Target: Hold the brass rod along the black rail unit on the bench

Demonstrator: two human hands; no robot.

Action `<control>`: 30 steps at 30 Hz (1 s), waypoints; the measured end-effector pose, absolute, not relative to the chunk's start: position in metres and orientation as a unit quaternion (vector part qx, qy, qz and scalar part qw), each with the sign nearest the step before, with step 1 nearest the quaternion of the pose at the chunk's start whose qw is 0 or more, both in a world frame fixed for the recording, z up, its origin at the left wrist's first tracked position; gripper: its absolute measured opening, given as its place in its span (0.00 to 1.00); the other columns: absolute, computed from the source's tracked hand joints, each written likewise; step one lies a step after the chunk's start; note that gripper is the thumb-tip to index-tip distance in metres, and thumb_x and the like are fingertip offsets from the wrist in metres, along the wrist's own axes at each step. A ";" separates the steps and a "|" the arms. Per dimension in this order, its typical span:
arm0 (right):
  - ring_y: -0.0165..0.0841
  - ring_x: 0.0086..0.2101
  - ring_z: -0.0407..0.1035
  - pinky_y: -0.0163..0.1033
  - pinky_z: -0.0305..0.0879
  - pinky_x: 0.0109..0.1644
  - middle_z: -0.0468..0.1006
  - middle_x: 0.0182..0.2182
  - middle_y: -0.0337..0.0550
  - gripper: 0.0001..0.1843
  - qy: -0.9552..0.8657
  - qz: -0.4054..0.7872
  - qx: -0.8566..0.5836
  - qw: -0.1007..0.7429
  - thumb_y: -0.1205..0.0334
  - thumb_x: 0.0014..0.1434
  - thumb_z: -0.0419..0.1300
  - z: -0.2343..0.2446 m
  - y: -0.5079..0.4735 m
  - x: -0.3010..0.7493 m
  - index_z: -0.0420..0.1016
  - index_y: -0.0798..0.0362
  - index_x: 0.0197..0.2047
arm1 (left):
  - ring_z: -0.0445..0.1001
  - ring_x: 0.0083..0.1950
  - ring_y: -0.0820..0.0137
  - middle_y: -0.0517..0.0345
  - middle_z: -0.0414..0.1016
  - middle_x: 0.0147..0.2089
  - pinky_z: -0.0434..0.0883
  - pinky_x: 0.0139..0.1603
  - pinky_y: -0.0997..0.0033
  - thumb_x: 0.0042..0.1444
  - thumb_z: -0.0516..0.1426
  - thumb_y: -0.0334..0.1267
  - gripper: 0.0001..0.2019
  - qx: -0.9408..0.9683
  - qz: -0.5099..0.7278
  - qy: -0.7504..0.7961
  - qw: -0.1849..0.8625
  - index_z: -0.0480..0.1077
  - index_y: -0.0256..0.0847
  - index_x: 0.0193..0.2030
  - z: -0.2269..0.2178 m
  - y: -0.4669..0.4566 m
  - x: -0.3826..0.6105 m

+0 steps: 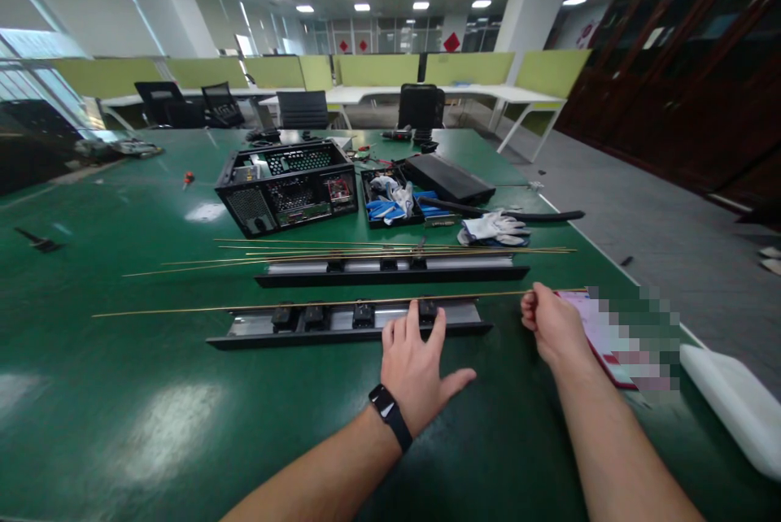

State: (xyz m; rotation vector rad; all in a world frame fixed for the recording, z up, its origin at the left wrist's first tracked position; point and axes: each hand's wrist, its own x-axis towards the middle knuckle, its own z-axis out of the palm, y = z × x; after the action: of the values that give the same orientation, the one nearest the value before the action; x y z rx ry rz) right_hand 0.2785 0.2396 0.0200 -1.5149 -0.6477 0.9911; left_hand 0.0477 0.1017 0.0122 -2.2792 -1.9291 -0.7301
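The left hand (415,363) lies spread and flat on the near rail (244,332), which sits toward the front edge of the bench (122,408). Its fingertips touch a black clip (427,311). The right hand (549,323) is closed, pinching the right end of a thin brass rod (244,307) that runs along the rail's far side. Behind it lies a second rail (390,271) with more rods (366,249). A computer case (286,184) and gloves (491,228) lie toward the far edge.
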 end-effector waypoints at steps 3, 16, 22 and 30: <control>0.25 0.18 0.60 0.28 0.53 0.17 0.70 0.20 0.39 0.12 -0.276 0.423 -0.644 0.574 0.57 0.56 0.64 0.019 0.240 0.278 0.69 0.52 0.24 | 0.66 0.66 0.42 0.32 0.62 0.70 0.67 0.64 0.37 0.55 0.61 0.71 0.48 -0.743 -0.237 -0.625 0.032 0.62 0.47 0.75 0.012 0.103 0.047; 0.25 0.19 0.60 0.28 0.54 0.17 0.71 0.21 0.39 0.13 -0.291 0.418 -0.643 0.572 0.56 0.57 0.64 0.015 0.240 0.279 0.69 0.52 0.25 | 0.67 0.64 0.44 0.37 0.66 0.63 0.69 0.62 0.41 0.54 0.62 0.71 0.45 -0.734 -0.252 -0.631 0.006 0.66 0.49 0.73 0.013 0.108 0.049; 0.25 0.18 0.59 0.28 0.53 0.17 0.70 0.21 0.39 0.14 -0.287 0.417 -0.642 0.576 0.56 0.57 0.64 0.016 0.240 0.277 0.69 0.52 0.24 | 0.65 0.68 0.41 0.32 0.56 0.74 0.66 0.65 0.38 0.53 0.65 0.68 0.45 -0.733 -0.257 -0.629 0.003 0.64 0.52 0.74 0.013 0.107 0.047; 0.25 0.18 0.60 0.28 0.53 0.17 0.71 0.21 0.40 0.13 -0.289 0.418 -0.645 0.571 0.57 0.58 0.64 0.019 0.238 0.277 0.69 0.52 0.25 | 0.69 0.66 0.45 0.30 0.54 0.78 0.65 0.66 0.37 0.57 0.61 0.68 0.45 -0.739 -0.241 -0.629 0.001 0.61 0.49 0.75 0.014 0.106 0.048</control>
State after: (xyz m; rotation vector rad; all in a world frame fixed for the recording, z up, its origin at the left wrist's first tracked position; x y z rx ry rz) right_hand 0.2772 0.2376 0.0191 -1.5139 -0.6791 0.9800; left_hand 0.0477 0.1059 0.0135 -2.3186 -1.9755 -0.7567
